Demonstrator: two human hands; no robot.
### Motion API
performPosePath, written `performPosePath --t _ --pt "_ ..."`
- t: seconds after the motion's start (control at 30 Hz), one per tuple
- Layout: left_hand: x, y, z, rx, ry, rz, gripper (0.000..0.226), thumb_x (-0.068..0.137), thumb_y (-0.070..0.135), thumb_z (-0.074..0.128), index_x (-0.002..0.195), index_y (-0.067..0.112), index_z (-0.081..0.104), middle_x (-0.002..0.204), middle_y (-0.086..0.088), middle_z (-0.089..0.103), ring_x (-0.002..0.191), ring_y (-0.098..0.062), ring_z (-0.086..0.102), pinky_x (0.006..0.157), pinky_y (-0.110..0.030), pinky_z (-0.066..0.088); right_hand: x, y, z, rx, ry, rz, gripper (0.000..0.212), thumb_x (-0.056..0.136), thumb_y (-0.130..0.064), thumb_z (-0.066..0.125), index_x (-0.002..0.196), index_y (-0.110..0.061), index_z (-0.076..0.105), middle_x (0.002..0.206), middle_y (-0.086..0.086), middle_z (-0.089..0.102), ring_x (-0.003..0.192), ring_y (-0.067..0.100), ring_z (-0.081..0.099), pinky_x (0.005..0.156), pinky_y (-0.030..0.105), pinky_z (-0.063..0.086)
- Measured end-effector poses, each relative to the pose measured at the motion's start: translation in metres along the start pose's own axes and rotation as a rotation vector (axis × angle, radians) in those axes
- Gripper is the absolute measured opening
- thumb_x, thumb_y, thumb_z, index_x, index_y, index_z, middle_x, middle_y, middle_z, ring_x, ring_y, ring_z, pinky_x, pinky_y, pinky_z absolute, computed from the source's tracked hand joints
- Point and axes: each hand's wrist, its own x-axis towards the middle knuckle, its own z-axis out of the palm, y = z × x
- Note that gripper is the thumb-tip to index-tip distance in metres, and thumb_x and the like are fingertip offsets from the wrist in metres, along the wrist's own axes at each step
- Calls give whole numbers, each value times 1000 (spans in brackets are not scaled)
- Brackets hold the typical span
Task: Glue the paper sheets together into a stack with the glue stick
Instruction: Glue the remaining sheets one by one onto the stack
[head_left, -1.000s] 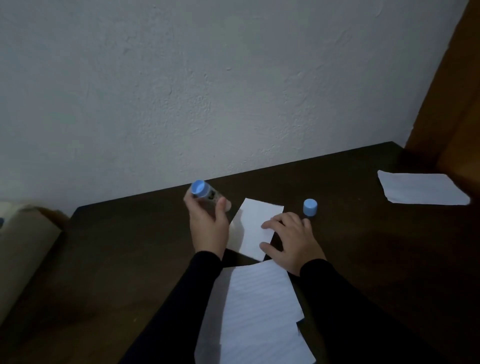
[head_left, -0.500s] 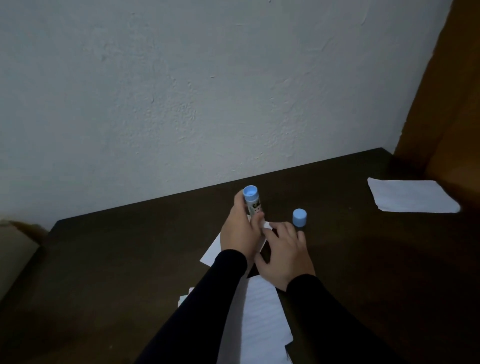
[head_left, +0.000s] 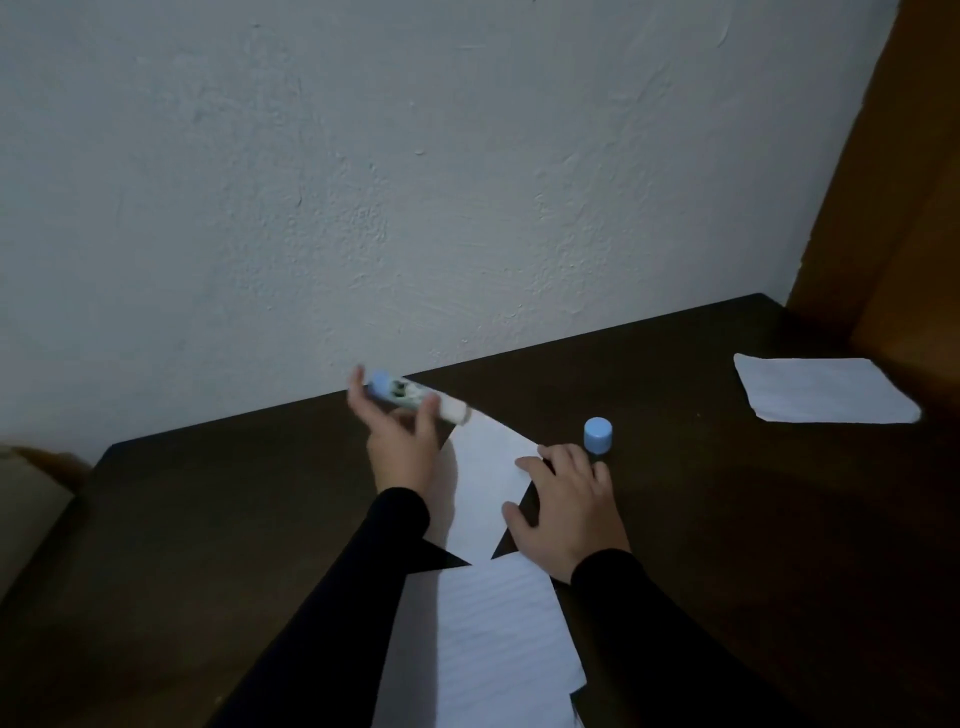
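My left hand (head_left: 400, 441) grips an uncapped glue stick (head_left: 415, 401) with a blue base, held almost level above the far corner of a small white paper sheet (head_left: 480, 483). My right hand (head_left: 563, 501) lies flat with spread fingers on that sheet's right edge, pressing it to the dark table (head_left: 208, 519). The blue cap (head_left: 597, 435) stands upright just beyond my right fingers. A pile of lined sheets (head_left: 493, 639) lies nearer to me, between my forearms. Another white sheet (head_left: 821, 387) lies at the far right.
A pale plaster wall (head_left: 415, 182) rises right behind the table's back edge. A brown wooden panel (head_left: 893, 208) stands at the right. A tan object (head_left: 26, 509) sits beyond the table's left edge.
My left hand has swung the glue stick from upright over the sheet's centre out to the left and tipped it nearly level. My right hand stays on the sheet.
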Motion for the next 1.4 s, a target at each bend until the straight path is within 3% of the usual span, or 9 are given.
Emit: performPosePath --t 0.13,0.23,0.43,0.67,0.83,0.9,1.07,1.23,1.4 --pt "1 4 -30 -58 117 -32 42 95 30 58 132 42 43 118 -3 62 88 -20 68 69 -31 56 -1 0 3 -41 59 73 44 79 -52 50 109 -23 64 98 -1 51 95 17 49 80 38 36" --pt "-7 -2 -53 -112 -59 -97 55 86 21 71 132 38 48 118 6 64 102 -8 66 84 -29 55 -2 1 6 -48 136 120 40 77 -49 54 101 -19 67 85 1 48 81 18 48 71 35 39" --pt "-22 -18 -67 65 -41 -76 37 80 27 75 114 33 60 110 13 58 101 -5 57 88 -27 50 0 3 5 58 -64 -33 44 91 -41 49 134 -30 52 145 -6 42 139 14 29 110 48 22" --pt "-27 -25 -66 90 -37 -106 14 87 38 66 100 36 61 105 11 63 99 -5 57 78 -20 44 -5 4 12 104 151 -47 39 80 -40 47 99 -17 71 98 -3 65 104 18 59 83 40 41" --pt "-34 -20 -68 185 30 -84 54 80 35 75 128 26 51 123 10 47 103 -3 49 88 -22 42 -2 1 5 90 45 -17 32 87 -39 52 112 -23 64 110 -8 56 116 12 47 96 37 30" --pt "-50 -13 -73 188 98 35 45 81 32 74 119 26 50 116 12 46 98 1 49 86 -22 44 0 0 1 88 -30 3 35 90 -41 51 122 -28 57 123 -10 49 124 9 38 105 36 25" --pt "-70 -4 -60 610 -327 332 17 89 36 62 105 32 55 97 15 58 89 3 55 81 -21 51 -5 1 -10 161 95 -47 29 89 -36 55 118 -30 59 120 -9 46 117 9 41 95 27 30" --pt "-67 -9 -13 952 -393 242 54 92 57 48 138 30 43 142 5 46 131 -15 40 110 -44 34 -7 35 -38 173 219 76 26 91 -36 54 116 -31 58 119 -8 46 116 8 40 94 24 25" --pt "-77 0 27 1001 -404 65 56 94 60 36 141 30 38 148 2 38 138 -21 30 112 -58 17 12 111 -70 36 190 298 31 93 -35 52 123 -33 53 130 -4 43 126 14 38 104 35 31"
